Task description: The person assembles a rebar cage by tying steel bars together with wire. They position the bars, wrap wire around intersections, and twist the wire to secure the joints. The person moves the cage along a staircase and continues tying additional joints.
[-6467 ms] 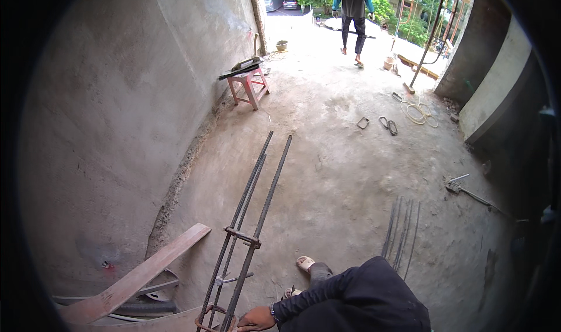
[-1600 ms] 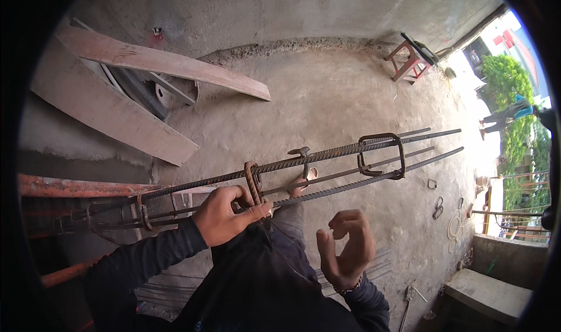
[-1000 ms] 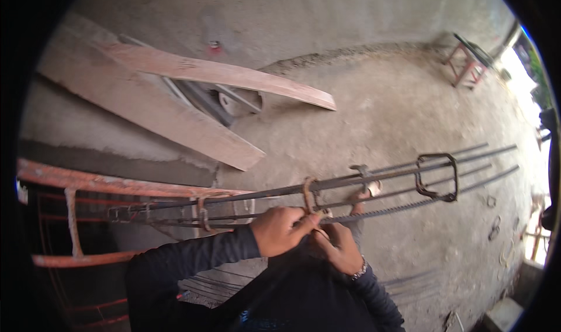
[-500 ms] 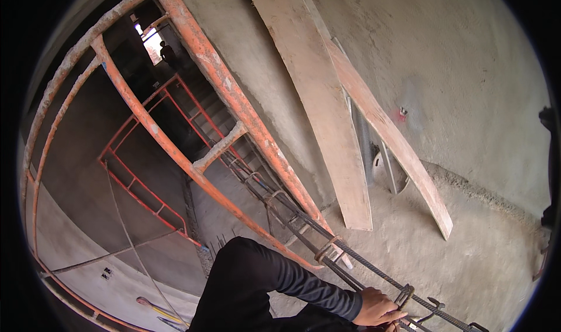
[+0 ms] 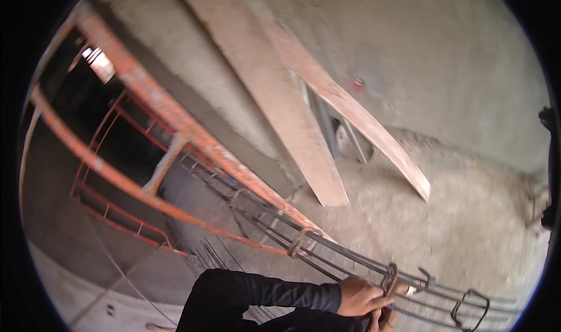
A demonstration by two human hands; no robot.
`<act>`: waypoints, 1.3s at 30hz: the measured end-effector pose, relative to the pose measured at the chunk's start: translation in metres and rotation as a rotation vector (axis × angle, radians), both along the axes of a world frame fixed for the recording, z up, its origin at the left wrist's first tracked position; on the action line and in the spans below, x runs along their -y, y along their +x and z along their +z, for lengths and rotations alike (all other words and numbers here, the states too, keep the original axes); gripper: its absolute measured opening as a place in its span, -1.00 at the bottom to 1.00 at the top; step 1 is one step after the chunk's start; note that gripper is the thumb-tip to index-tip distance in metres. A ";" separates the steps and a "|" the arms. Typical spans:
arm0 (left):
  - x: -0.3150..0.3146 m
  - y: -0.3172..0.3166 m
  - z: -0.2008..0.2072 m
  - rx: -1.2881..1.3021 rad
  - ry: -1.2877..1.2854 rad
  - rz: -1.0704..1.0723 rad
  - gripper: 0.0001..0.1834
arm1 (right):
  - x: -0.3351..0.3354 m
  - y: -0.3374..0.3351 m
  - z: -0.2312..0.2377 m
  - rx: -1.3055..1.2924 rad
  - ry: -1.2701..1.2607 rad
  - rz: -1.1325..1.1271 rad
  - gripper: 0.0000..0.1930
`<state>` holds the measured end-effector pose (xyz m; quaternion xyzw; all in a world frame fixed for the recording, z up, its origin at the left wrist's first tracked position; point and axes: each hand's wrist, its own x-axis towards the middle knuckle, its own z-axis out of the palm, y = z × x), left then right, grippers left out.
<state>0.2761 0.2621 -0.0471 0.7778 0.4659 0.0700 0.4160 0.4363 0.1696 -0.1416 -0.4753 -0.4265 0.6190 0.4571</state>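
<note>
A long cage of dark ribbed rebar (image 5: 327, 261) runs from the upper left down to the lower right, bound by square stirrups. My left hand (image 5: 357, 297) is closed around the cage beside one rusty stirrup (image 5: 390, 278), its thumb and fingers pressed together at the bars. Just below it shows part of my right hand (image 5: 383, 319), its fingers bent and close to the left fingertips; whatever they pinch is hidden. A small pale piece (image 5: 412, 289) pokes out past the stirrup, too blurred to name. Another stirrup (image 5: 470, 308) sits farther right along the cage.
An orange steel scaffold frame (image 5: 169, 117) stands at the left, with a red frame (image 5: 125, 226) beyond it. Two planks (image 5: 274, 104) (image 5: 374, 130) lean against the grey plastered wall (image 5: 456, 57). Several thin bars (image 5: 213, 256) lie beside my knee.
My view has turned right and downward, so the scaffold and planks sit farther left and higher. More of the cage's right end and of my right hand now shows; my left hand stays at the stirrup.
</note>
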 end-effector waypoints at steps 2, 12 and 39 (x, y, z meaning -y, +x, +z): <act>-0.005 0.000 0.007 -0.080 -0.084 -0.049 -0.52 | -0.004 -0.001 0.005 -0.047 0.152 -0.095 -0.50; -0.035 0.023 0.030 -0.066 -0.304 -0.167 -0.62 | -0.027 0.012 0.005 -0.182 0.306 -0.203 -0.59; -0.020 0.031 0.032 -0.133 -0.400 0.146 -0.64 | -0.021 -0.014 -0.009 -0.167 0.376 -0.439 -0.69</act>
